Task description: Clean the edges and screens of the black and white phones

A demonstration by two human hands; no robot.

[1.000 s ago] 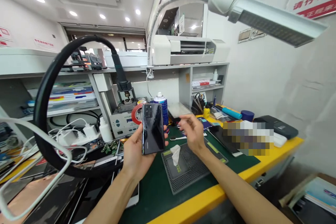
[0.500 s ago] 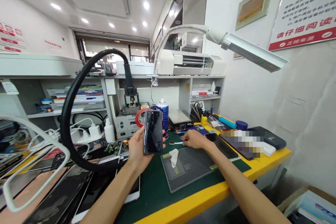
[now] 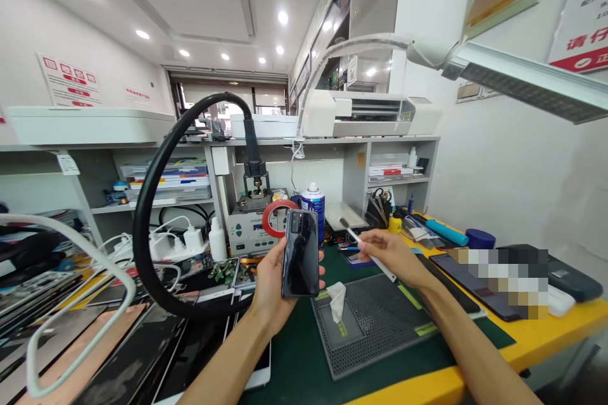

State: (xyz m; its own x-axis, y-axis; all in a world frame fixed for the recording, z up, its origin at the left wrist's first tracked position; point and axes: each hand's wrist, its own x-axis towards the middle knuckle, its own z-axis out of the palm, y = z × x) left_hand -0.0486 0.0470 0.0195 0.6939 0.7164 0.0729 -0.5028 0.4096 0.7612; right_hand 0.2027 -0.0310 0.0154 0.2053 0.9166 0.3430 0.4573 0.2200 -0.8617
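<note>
My left hand (image 3: 272, 294) is wrapped round a dark, glossy smartphone (image 3: 301, 262), held upright with its camera back towards me. In my right hand (image 3: 392, 254) a slim white brush (image 3: 379, 264) is pinched between thumb and fingers, its dark bristle head pointing up and left, towards the phone but apart from it. Below that hand lies a grey perforated work mat (image 3: 380, 323). A crumpled white tissue (image 3: 337, 301) rests on the mat's left part.
A thick black hose (image 3: 142, 221) loops up at the left, beside several stacked phones and screens. Behind the phone stand a red tape roll (image 3: 270, 220) and a blue spray can (image 3: 314, 202). A white lamp (image 3: 527, 79) hangs over the right side.
My right hand has lifted the brush off the table and tilted it up. The phone stays in my left hand. The camera view has shifted left.
</note>
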